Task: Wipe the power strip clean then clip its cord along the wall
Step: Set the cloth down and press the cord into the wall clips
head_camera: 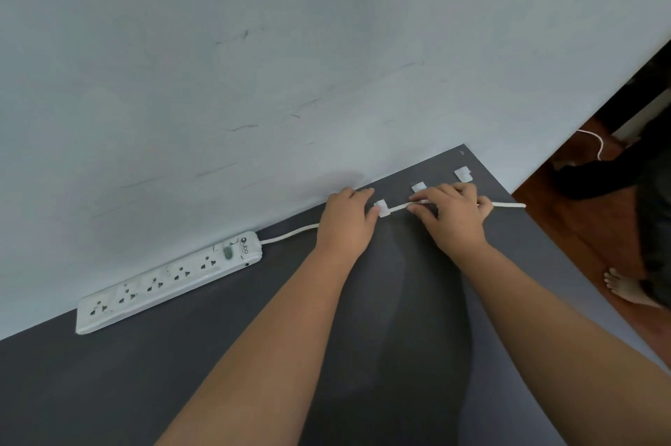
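Power strip (169, 282): flat on the dark surface (109, 391), against the wall (254, 64), well left of both hands.
Left hand (346, 224): thumb pressing the first clip (382, 208).
Right hand (450, 216): pinching the cord (397, 207) just beyond that clip.
Second clip (418, 187): behind the fingers.
Third clip (463, 174): farther right.

A white power strip (169, 282) lies on a dark grey surface (145, 391) against a pale wall (254, 64), its cord (290, 232) running right under both hands. The left hand (345, 224) rests by the first clip (382, 208), which holds the cord, thumb touching it. The right hand (450, 216) pinches the cord just beside the second clip (418, 187); a third clip (463, 174) sits further right.
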### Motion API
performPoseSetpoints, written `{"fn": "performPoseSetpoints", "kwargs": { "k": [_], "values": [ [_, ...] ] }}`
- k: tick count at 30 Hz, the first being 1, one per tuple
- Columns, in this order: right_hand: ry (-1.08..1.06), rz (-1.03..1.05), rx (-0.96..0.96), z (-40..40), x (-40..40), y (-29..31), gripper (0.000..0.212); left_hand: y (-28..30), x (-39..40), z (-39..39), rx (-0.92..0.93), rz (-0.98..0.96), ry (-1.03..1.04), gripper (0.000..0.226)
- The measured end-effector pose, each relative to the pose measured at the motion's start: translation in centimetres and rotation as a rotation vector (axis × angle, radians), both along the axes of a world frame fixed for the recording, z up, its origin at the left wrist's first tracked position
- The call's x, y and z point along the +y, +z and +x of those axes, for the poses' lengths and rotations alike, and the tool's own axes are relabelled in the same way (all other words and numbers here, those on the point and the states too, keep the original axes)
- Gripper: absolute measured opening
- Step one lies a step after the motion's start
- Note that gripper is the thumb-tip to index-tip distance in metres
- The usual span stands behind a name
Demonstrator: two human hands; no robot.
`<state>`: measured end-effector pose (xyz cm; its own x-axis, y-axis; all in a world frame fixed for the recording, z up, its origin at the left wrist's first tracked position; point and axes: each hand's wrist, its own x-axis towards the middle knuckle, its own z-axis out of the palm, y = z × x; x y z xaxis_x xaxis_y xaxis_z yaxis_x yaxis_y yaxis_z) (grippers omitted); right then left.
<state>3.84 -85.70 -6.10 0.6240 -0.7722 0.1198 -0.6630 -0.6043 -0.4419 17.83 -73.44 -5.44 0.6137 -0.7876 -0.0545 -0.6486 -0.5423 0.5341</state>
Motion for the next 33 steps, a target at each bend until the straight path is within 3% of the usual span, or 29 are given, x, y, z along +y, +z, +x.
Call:
{"fn": "performPoseSetpoints", "kwargs": {
  "k": [9,19,24,28,33],
  "values": [
    [-0.027,0.020,-0.006,0.1,0.5,-0.7,0.013,0.0,-3.1,0.3,-0.070,0.163,-0.137,0.026],
    [-0.149,0.093,0.183,3.1,0.2,0.1,0.018,-0.6,-3.2,0.5,-0.078,0.127,-0.135,0.023],
    [-0.149,0.090,0.099,2.4,-0.2,0.1,0.021,-1.1,-2.0,0.0,-0.052,0.057,-0.123,0.030],
    [-0.106,0.055,0.093,-0.7,-1.9,-0.3,0.036,-0.8,-2.2,-0.5,-0.014,-0.013,-0.077,0.031],
    [-0.136,0.106,0.008,-3.3,-4.4,-0.7,0.023,0.4,-5.8,-1.5,0.037,-0.031,-0.120,0.029]
  ]
}}
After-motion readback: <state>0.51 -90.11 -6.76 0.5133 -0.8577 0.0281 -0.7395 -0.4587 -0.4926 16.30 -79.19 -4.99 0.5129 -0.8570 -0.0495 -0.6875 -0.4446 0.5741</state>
